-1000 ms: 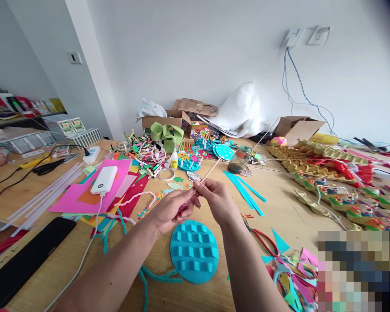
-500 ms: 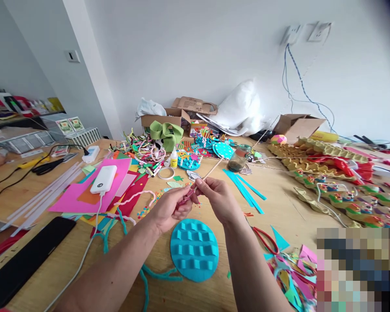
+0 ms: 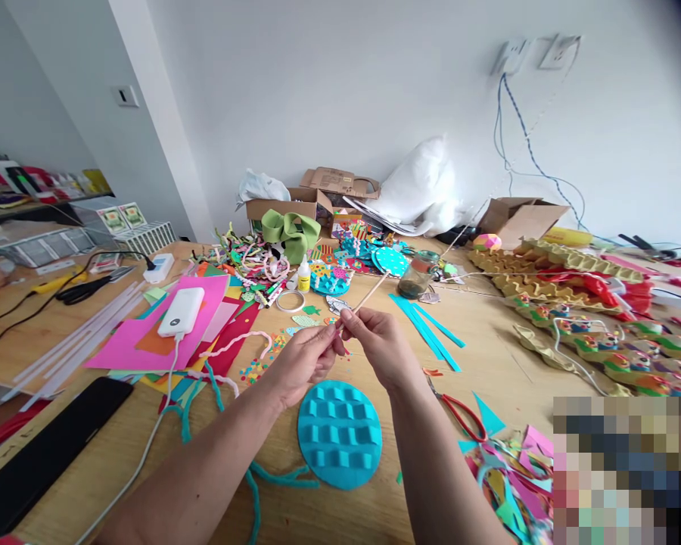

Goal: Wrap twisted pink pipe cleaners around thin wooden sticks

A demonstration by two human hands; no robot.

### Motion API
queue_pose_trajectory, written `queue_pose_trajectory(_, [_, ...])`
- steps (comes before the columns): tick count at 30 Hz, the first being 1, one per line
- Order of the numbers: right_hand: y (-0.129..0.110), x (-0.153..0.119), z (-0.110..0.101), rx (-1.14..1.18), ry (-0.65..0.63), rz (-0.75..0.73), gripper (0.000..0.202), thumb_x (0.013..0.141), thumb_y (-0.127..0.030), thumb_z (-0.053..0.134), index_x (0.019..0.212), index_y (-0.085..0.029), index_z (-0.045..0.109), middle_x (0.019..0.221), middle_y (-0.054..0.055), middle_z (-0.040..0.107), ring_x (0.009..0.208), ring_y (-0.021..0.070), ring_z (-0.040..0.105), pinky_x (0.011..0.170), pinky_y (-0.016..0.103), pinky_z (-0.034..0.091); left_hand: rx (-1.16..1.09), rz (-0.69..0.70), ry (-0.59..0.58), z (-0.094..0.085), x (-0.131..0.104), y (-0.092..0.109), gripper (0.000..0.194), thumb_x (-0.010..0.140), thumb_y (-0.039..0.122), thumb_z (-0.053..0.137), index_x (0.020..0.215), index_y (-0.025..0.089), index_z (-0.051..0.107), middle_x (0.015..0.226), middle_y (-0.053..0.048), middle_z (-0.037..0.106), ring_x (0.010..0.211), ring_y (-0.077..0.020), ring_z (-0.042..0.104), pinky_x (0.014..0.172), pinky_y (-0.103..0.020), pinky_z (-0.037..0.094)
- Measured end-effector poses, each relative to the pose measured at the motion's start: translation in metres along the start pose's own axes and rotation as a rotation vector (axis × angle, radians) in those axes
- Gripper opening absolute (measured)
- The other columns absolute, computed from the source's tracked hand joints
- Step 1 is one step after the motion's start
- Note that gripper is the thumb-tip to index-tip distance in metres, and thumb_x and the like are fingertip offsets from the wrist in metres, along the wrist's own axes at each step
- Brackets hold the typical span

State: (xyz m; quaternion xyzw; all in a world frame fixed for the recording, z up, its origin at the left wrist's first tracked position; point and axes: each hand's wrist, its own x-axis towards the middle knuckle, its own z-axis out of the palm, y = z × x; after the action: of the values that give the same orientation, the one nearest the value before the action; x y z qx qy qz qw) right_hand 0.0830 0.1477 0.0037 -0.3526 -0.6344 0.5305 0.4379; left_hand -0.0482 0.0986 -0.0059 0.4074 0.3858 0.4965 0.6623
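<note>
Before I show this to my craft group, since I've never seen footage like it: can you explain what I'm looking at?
There is no machine here. These are a person's own bare hands, seen from a camera worn on their head, looking forward and down.

The right hand pinches a thin pale stick that slants away from the person. The left hand is closed at the stick's near end; its curled fingers hide whatever else may be inside.

Below the hands, on the wooden table, lies a blue oval with rows of raised folds. To the left are coloured sheets, with a white device on a pink sheet. Beyond the hands stand a small bottle and a glass jar.
</note>
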Motion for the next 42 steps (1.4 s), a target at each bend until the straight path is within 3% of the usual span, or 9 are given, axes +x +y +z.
queue_pose_trajectory(10, [-0.002,-0.001,0.001,-0.11,0.044,-0.006,0.043,0.076,-0.055,0.058,0.06,-0.015,0.057,0.056,0.0,0.053,0.052,0.0113,0.044,0.049,0.024,0.031,0.043,0.058,0.011,0.0,0.002,-0.004,0.035,0.084,0.045,0.051,0.065,0.016,0.047,0.042,0.01,0.024,0.036,-0.0024,0.015,0.036,-0.018,0.008])
queue_pose_trajectory(16, [0.004,0.002,0.003,-0.17,0.08,-0.016,0.046,0.076,-0.057,0.056,0.056,-0.016,0.053,0.052,-0.001,0.049,0.049,0.0106,0.04,0.047,0.024,0.029,0.07,0.093,0.12,0.002,0.006,-0.011,0.039,0.08,0.049,0.055,0.061,0.016,0.043,0.043,0.011,0.022,0.035,-0.0013,0.014,0.036,-0.017,0.007])
queue_pose_trajectory(24, [0.003,0.002,-0.003,-0.071,0.019,0.017,0.042,0.079,-0.055,0.054,0.065,-0.016,0.057,0.05,0.0,0.053,0.05,0.0129,0.046,0.048,0.025,0.034,-0.017,0.0,-0.061,0.001,0.003,-0.003,0.037,0.087,0.047,0.044,0.076,0.013,0.056,0.042,0.006,0.036,0.036,-0.0044,0.026,0.035,-0.016,0.017])
queue_pose_trajectory(31, [0.004,0.004,-0.004,-0.08,0.064,0.017,0.043,0.075,-0.055,0.058,0.057,-0.016,0.056,0.054,0.001,0.055,0.05,0.0113,0.044,0.048,0.024,0.032,0.004,-0.033,-0.056,0.0,0.001,-0.001,0.029,0.086,0.039,0.05,0.07,0.015,0.049,0.044,0.01,0.025,0.037,-0.0026,0.013,0.034,-0.015,0.008])
queue_pose_trajectory(39, [0.006,0.005,-0.008,0.022,0.08,0.057,0.038,0.072,-0.05,0.063,0.062,-0.014,0.064,0.053,0.001,0.056,0.052,0.0114,0.047,0.051,0.024,0.035,-0.01,-0.069,-0.065,0.002,0.001,-0.006,0.028,0.087,0.04,0.047,0.071,0.017,0.046,0.045,0.01,0.023,0.037,-0.0033,0.012,0.034,-0.016,0.007])
queue_pose_trajectory(42, [0.011,0.01,-0.022,0.086,0.194,0.037,0.036,0.07,-0.049,0.065,0.064,-0.014,0.064,0.053,0.0,0.055,0.052,0.0106,0.048,0.053,0.023,0.038,0.003,-0.098,-0.095,0.002,0.0,-0.005,0.029,0.086,0.041,0.048,0.071,0.016,0.047,0.045,0.01,0.024,0.038,-0.0031,0.012,0.035,-0.016,0.008])
